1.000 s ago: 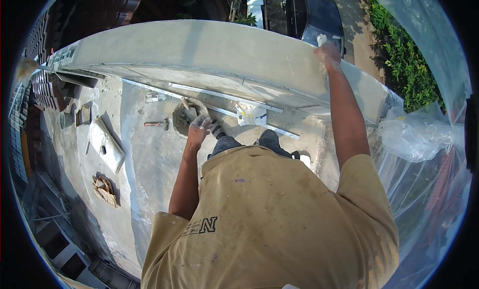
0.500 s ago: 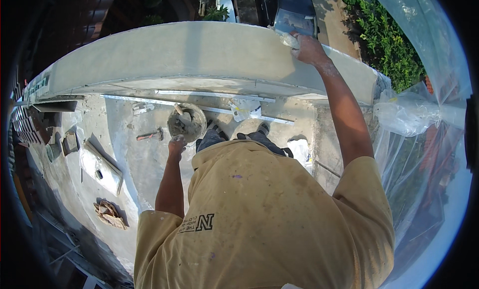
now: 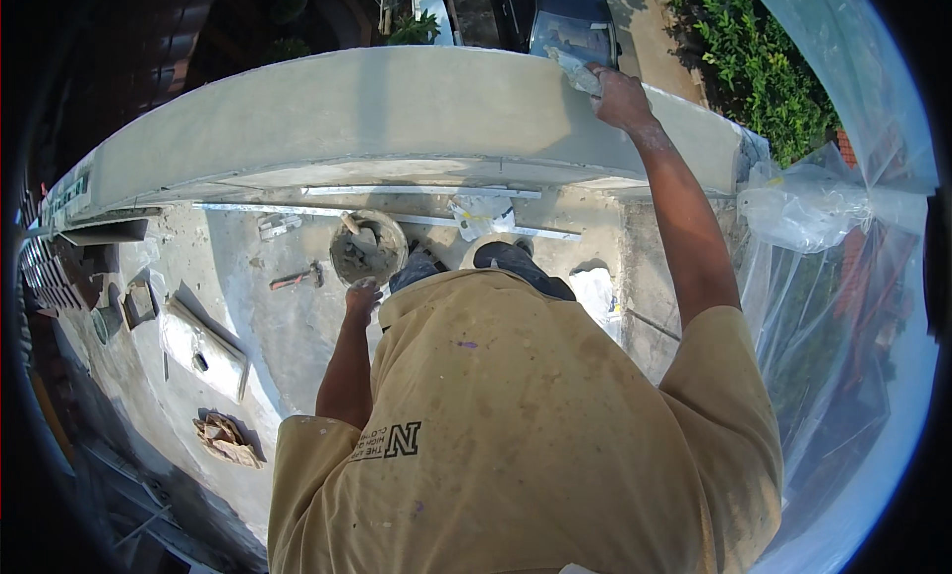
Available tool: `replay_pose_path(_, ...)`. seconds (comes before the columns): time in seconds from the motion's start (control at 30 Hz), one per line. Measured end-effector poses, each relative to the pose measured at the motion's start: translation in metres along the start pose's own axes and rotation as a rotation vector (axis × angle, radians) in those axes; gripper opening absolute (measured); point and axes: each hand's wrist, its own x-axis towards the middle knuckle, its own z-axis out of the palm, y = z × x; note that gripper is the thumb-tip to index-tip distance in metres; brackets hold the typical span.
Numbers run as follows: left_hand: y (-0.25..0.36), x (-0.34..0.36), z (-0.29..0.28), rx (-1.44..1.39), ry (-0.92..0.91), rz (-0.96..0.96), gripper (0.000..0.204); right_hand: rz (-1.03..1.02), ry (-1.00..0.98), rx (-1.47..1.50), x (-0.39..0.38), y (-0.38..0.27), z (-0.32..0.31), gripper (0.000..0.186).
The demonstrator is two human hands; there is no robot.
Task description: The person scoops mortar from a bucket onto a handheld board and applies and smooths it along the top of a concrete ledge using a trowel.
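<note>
My right hand (image 3: pixel 620 98) is stretched out to the far top edge of a grey rendered parapet wall (image 3: pixel 397 118) and grips a trowel (image 3: pixel 573 68), whose blade lies against that edge. My left hand (image 3: pixel 362 298) is low in front of me, closed on the near rim of a round pan of grey mortar (image 3: pixel 367 247) with a small tool handle sticking out of it. My dark shoes (image 3: pixel 516 259) show just below the wall.
Two long metal straightedges (image 3: pixel 416 191) lie at the wall's foot beside a plastic bag (image 3: pixel 481 215). A hammer (image 3: pixel 293 277), a white box (image 3: pixel 203 348) and crumpled paper (image 3: pixel 228 440) lie on the cement floor at left. Plastic sheeting (image 3: pixel 833 207) hangs at right.
The mortar pan has come up nearer to me in my left hand. My right hand has slid leftward along the wall's top edge with the trowel.
</note>
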Motion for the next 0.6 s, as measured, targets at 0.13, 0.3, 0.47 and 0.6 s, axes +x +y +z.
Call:
replay_pose_path(0.13,0.025,-0.002,0.022,0.065,-0.042,0.045,0.028,-0.027,-0.012,-0.139,0.003,-0.001,0.056,0.049)
replay_pose_path(0.3,0.073,-0.017,0.054,-0.213,-0.101,0.187,0.039,-0.227,0.148,-0.177,-0.107,-0.038,0.093,0.053)
replay_pose_path(0.47,0.166,-0.032,0.082,-0.405,-0.111,0.305,0.052,0.19,0.084,0.074,-0.111,0.033,0.028,0.055)
replay_pose_path(0.6,0.224,-0.052,0.096,-0.597,-0.168,0.36,0.051,0.533,0.133,0.021,-0.082,0.142,0.022,0.052)
